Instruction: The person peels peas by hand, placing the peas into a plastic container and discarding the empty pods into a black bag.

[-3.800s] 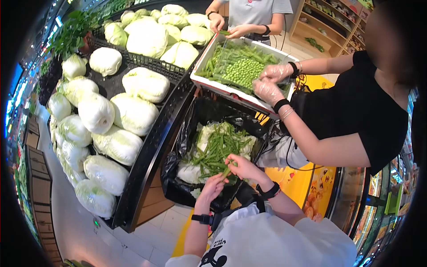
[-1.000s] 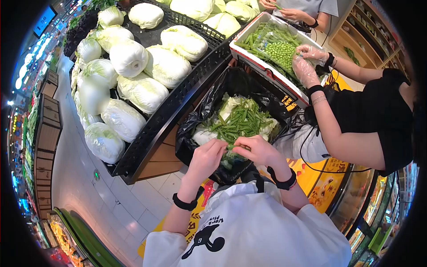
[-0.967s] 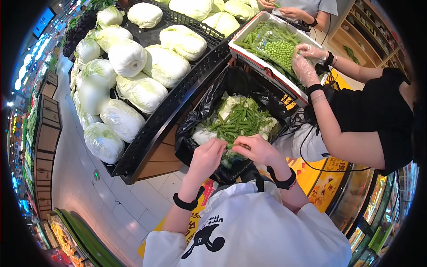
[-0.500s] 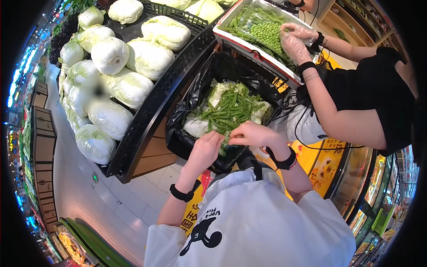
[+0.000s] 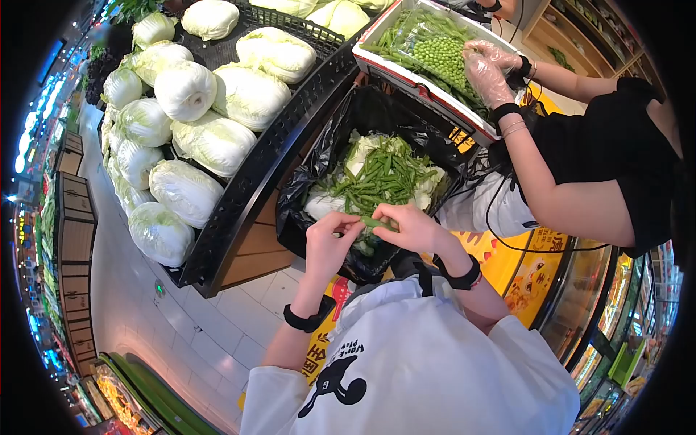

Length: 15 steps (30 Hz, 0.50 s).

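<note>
Both hands are now sitting a little farther apart than half a second ago, with a green pea pod (image 5: 377, 222) showing between them. Left hand (image 5: 328, 243) is pinching one end of the pod in a closed fingertip grip, and right hand (image 5: 412, 226) is pinching the other end likewise. They are hovering over the near edge of a black bag (image 5: 312, 181) filled with empty pods (image 5: 380, 177). A co-worker's gloved hands (image 5: 487, 72) are resting in a white box (image 5: 406, 72) of shelled peas (image 5: 444, 54). Wrapped cabbages (image 5: 210, 109) are lying on the black rack to the left.
</note>
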Each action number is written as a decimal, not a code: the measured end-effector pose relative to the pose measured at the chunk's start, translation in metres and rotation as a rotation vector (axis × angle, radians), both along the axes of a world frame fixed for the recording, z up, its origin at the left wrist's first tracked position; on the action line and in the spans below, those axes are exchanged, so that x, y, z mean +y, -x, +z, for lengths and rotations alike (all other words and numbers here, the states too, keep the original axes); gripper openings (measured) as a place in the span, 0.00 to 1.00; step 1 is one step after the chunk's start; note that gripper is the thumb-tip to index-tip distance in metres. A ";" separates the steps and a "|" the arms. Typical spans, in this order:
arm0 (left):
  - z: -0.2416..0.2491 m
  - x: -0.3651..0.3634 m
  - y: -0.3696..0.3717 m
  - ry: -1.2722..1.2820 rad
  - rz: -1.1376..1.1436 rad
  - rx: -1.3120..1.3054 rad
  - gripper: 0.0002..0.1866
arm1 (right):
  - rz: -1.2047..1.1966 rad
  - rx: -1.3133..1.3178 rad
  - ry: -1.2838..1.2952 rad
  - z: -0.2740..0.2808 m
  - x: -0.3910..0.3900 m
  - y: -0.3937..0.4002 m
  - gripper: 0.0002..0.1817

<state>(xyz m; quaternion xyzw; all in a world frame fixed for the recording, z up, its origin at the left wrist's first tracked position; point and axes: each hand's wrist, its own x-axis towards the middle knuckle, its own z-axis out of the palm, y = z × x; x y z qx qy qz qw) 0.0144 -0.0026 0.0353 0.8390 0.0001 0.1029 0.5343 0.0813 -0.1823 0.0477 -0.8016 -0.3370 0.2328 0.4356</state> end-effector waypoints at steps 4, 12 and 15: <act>-0.006 0.002 0.001 0.260 0.065 0.127 0.04 | -0.023 0.048 -0.041 0.010 0.001 0.004 0.14; 0.011 0.008 -0.003 0.094 -0.068 0.069 0.05 | -0.115 0.286 -0.292 -0.014 0.008 0.012 0.12; 0.004 0.006 -0.006 -0.015 -0.048 -0.020 0.04 | -0.240 0.729 -0.400 -0.021 0.014 0.020 0.13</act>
